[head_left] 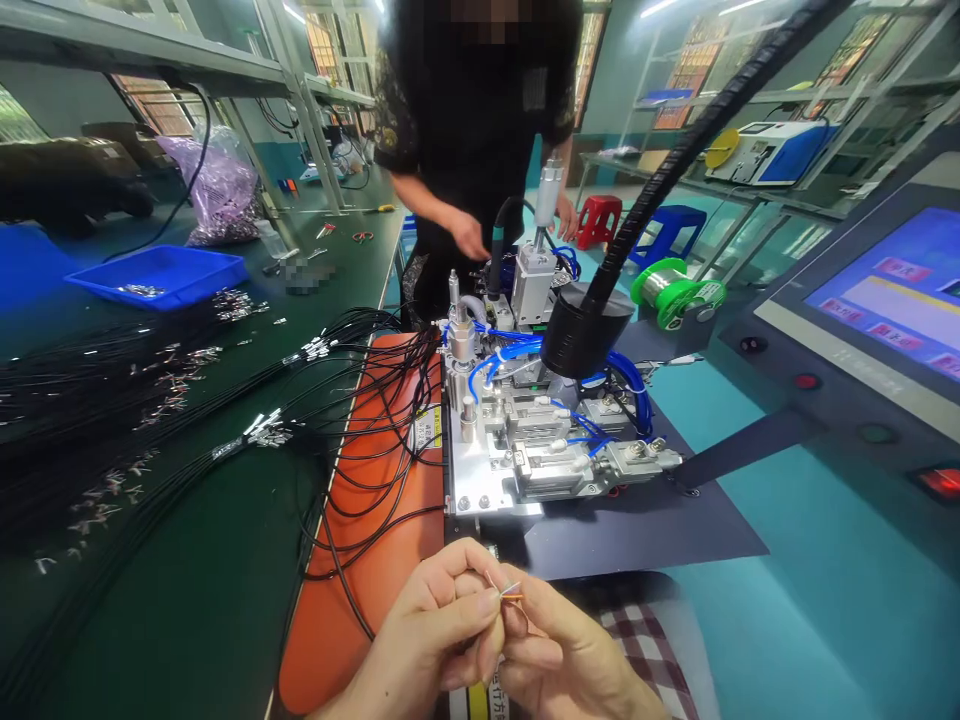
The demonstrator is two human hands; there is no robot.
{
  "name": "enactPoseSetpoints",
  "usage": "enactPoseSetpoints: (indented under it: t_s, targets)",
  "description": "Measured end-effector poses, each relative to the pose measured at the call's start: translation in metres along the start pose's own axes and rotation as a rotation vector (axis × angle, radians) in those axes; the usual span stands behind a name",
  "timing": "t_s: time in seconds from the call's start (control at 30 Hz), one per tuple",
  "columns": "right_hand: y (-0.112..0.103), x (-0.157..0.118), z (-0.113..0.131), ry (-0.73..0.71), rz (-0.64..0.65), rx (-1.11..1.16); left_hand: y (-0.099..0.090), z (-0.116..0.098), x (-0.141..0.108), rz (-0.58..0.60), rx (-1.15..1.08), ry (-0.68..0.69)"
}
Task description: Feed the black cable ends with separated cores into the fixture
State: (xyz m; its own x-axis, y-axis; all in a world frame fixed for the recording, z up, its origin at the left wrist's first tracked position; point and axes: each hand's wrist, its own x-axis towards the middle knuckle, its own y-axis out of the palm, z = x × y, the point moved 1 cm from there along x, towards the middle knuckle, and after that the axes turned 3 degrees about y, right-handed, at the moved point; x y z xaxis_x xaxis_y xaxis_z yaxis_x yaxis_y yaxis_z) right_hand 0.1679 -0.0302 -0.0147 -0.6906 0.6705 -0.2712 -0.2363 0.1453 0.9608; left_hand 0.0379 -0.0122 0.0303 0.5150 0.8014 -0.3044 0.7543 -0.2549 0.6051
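Note:
At the bottom centre my left hand [450, 620] pinches a cable end whose thin wires [511, 592], orange and pale, fan out past the fingertips. Touching it from the other side, my right hand [559, 640] has thumb and fingers closed around the same wires. The cable behind the wires is mostly hidden by my fingers. Just beyond my hands stands a metal bench machine [495, 470] with pneumatic cylinders and blue tubes. Black cables [375, 450] run from its left side across an orange board [337, 640].
Bundles of black cables with stripped ends [262, 430] cover the green table [225, 580], beside a blue tray [157, 275]. A co-worker [480, 130] stands behind the machine. A black flexible hose [667, 160], a green solder spool [679, 292] and a control screen [892, 280] are at right.

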Motion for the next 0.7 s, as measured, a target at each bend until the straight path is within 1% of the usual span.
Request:
enactPoseSetpoints:
  t_s: [0.07, 0.13, 0.4, 0.43, 0.5, 0.6, 0.7]
  targets:
    - [0.005, -0.001, 0.002, -0.067, 0.040, -0.066, -0.001, 0.000, 0.000, 0.006, -0.005, 0.000]
    - [0.008, -0.001, 0.003, -0.088, 0.053, -0.101, -0.001, 0.000, 0.000, 0.009, -0.008, -0.005]
    - [0.005, 0.004, -0.002, -0.141, -0.003, -0.184, -0.001, 0.000, 0.000, -0.007, -0.009, -0.006]
    - [0.007, 0.004, -0.002, -0.165, -0.034, -0.217, -0.001, 0.000, 0.000, -0.013, -0.012, -0.004]
    - [0.010, 0.001, -0.001, -0.241, -0.142, -0.336, -0.002, -0.001, -0.001, -0.020, -0.004, 0.007]
    - [0.015, -0.006, 0.001, -0.381, -0.325, -0.620, -0.002, -0.001, -0.002, -0.040, 0.070, 0.026]
    - [0.018, -0.010, -0.001, -0.479, -0.412, -0.914, -0.003, 0.000, -0.002, -0.083, 0.162, 0.029]
